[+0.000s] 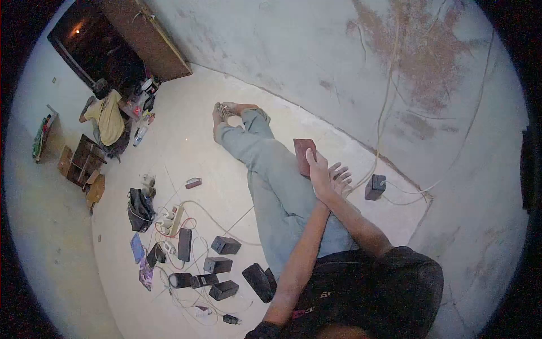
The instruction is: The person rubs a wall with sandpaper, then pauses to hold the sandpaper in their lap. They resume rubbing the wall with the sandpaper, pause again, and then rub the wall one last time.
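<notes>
A flat reddish-brown rectangular thing [304, 156], wallet-like in shape, is gripped in my right hand [319, 171], with the thumb lying over its face. My forearms cross at the wrists above my outstretched legs [285, 169] in pale grey-blue trousers. Behind the right wrist, my left hand [340, 178] shows spread fingers and holds nothing; its palm is partly hidden. A black box-shaped adapter [375, 187] with a white cable stands on the floor to the right of the hands.
On the floor at left lie several black boxes [226, 245], tangled cables, a power strip [176, 219], a black bag [139, 209] and a phone-like black slab [259, 282]. Another person [109, 121] sits near the open door [148, 39]. A stained wall [282, 51] borders the floor.
</notes>
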Demonstrator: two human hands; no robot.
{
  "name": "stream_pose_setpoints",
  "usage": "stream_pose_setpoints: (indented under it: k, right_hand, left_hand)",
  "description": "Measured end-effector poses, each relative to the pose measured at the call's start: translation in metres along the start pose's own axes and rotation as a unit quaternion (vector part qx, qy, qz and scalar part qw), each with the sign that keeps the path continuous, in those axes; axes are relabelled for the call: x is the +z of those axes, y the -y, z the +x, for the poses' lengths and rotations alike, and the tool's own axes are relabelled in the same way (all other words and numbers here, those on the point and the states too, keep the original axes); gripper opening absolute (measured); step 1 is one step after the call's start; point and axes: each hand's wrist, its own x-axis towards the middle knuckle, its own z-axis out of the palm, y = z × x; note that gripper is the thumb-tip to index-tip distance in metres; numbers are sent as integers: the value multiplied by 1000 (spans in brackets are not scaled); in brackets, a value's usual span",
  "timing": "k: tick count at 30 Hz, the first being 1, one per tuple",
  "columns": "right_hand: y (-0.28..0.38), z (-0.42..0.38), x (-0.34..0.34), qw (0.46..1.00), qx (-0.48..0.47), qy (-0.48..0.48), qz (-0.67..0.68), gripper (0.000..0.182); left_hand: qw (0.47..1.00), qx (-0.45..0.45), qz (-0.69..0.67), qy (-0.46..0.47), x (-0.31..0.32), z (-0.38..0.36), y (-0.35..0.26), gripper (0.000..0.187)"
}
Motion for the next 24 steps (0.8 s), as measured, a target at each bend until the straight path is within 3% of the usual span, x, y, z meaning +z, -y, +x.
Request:
stream_pose_setpoints:
  k: [14, 16, 19, 24]
  right_hand:
    - [22, -7, -2, 1000, 16, 12, 23, 42]
    - [23, -7, -3, 1000, 1, 8, -21, 41]
    - [21, -5, -4, 1000, -4, 14, -24, 41]
    - [23, -6, -3, 1000, -3, 14, -13, 43]
  left_hand:
    - [1000, -5, -17, 16, -3, 4, 0, 45]
    - [1000, -4, 12, -8, -2, 5, 2, 58]
    - [999, -22, -20, -11, -3, 6, 1, 46]
    - [1000, -7, -2, 14, -3, 1, 0, 47]
